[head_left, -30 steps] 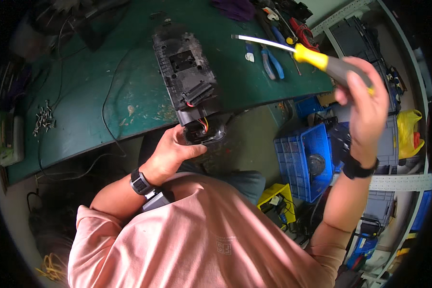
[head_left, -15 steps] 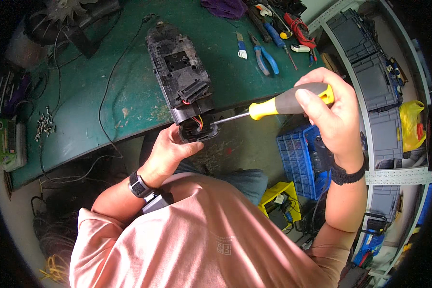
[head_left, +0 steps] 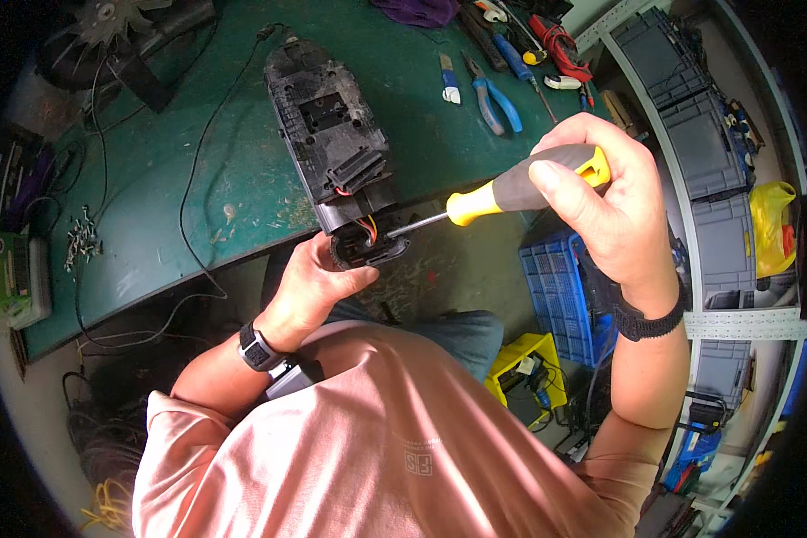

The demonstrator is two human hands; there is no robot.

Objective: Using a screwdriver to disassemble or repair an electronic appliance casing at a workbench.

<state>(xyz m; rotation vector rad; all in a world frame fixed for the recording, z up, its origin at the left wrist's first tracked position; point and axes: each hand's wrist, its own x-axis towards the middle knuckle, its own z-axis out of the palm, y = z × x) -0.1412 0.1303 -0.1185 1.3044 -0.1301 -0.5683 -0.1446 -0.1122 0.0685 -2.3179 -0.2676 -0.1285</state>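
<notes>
A long black plastic housing [head_left: 336, 125] lies on the green workbench, its near end at the front edge. Red, yellow and dark wires run from it into a black end piece [head_left: 381, 251], which overhangs that edge. My left hand [head_left: 318, 282] is closed around the left side of this end piece, thumb along its near side. In my right hand [head_left: 605, 193] is a screwdriver [head_left: 520, 184] with a black and yellow handle, held tilted. Its shaft points left and down into the end piece; the tip is hidden inside.
Blue-handled pliers [head_left: 493, 99], a utility knife [head_left: 448, 79] and other hand tools lie at the back right. Several loose screws [head_left: 83, 240] are heaped at the left. A black cable [head_left: 188, 179] crosses the bench [head_left: 215, 211]. Below stand a blue crate [head_left: 556, 296] and a yellow bin [head_left: 524, 359].
The screwdriver and my right hand have moved left, its shaft now reaching further into the end piece. My left hand keeps its grip. The whole view has shifted slightly.
</notes>
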